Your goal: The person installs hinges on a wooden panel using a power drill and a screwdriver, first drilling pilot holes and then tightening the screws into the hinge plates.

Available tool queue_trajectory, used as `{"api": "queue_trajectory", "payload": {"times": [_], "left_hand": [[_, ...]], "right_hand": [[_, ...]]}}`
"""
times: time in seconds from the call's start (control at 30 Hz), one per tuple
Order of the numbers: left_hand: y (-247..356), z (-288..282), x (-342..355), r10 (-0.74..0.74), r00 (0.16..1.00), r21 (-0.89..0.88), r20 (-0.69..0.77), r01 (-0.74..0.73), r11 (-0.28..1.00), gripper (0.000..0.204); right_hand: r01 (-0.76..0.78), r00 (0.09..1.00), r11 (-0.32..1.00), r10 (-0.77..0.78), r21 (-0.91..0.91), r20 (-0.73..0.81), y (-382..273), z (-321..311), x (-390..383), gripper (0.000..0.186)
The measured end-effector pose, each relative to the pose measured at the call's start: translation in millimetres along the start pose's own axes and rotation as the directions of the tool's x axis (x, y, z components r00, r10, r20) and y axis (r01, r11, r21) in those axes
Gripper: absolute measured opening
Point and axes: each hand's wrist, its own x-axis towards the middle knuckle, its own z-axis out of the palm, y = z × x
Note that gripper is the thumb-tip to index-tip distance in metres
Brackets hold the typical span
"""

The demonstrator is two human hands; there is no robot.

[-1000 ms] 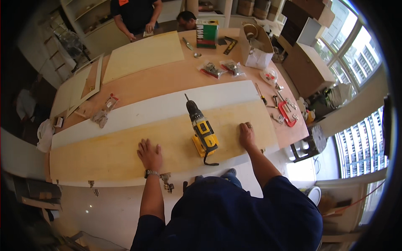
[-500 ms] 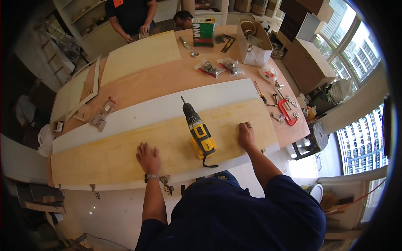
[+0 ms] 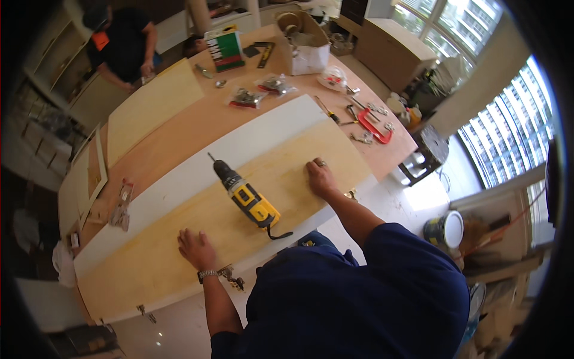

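Observation:
A long yellowish board (image 3: pixel 335 143) with a white strip along its far side lies on the pinkish worktable (image 3: pixel 161 161). My left hand (image 3: pixel 196 248) rests on its near part, fingers spread; a watch is on that wrist. My right hand (image 3: pixel 320 176) leans on the board farther right, fingers curled; whatever is under them is hidden. A yellow-and-black cordless drill (image 3: pixel 251 203) lies between my hands, its bit pointing away from me and its black strap loose. Metal hinges (image 3: pixel 230 276) hang along the board's near edge, below my left hand and toward the left end.
Pale panels (image 3: pixel 143 113), bagged hardware (image 3: pixel 245 99), a green can (image 3: pixel 224 51), a cardboard box (image 3: pixel 302 57), a red clamp (image 3: pixel 373 125) and tools share the table. A co-worker (image 3: pixel 119 54) stands opposite; another is partly hidden. A stool (image 3: pixel 426 152) and pails (image 3: pixel 442 230) stand at right.
My view has swung round, so the table now appears tilted and shifted leftward at the top. Both hands remain on the board with the drill between them.

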Motion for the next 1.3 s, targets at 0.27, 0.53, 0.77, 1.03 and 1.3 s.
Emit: {"api": "queue_trajectory", "payload": {"times": [0.27,0.53,0.77,1.03,1.3], "left_hand": [[5,0,4,0.03,0.998,0.029,0.057,-0.032,0.999,0.051],[-5,4,3,0.079,0.996,0.019,0.035,-0.08,0.997,0.052],[-1,4,5,0.052,0.997,0.023,0.055,-0.053,0.998,0.053],[0,2,4,0.063,0.996,0.03,0.065,-0.065,0.997,0.054],[-7,8,4,0.079,0.995,0.026,0.053,-0.08,0.996,0.054]], "right_hand": [[-0.02,0.999,1.0,0.02,0.015,-0.025,11,-1,-5,0.018],[-0.047,0.998,0.998,0.049,0.044,-0.045,7,-1,-6,0.019],[0.046,0.998,0.997,-0.048,-0.054,-0.04,14,-1,-8,0.023],[0.048,0.995,0.996,-0.054,-0.072,-0.086,10,-5,-6,0.025],[0.006,0.997,0.998,-0.011,-0.056,-0.078,6,-9,-5,0.016]]}}
